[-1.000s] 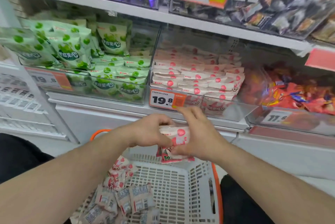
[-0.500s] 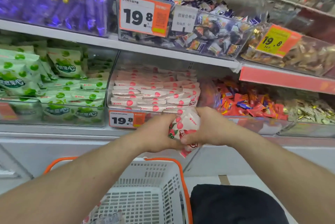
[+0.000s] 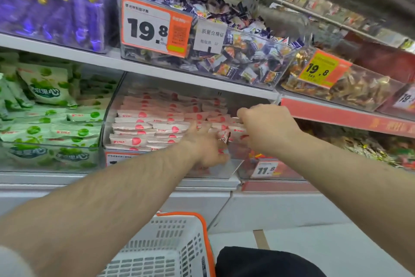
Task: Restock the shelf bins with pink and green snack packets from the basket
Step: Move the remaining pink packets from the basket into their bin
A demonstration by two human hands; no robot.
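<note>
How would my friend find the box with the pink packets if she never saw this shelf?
Look at the lower shelf, under the big orange 19.8 price tag. The pink packet bin is the clear box in the middle, where both hands reach in. Its flat white-pink packets carry red dots; the green packet bin sits on its left.

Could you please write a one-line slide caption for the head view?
Both hands place pink packets into the pink-packet bin above the basket.

Both hands reach into the clear bin (image 3: 226,170) of pink snack packets (image 3: 143,127). Left hand (image 3: 207,146) and right hand (image 3: 267,128) each grip pink packets at its right end. The white basket (image 3: 166,249) sits below.
</note>
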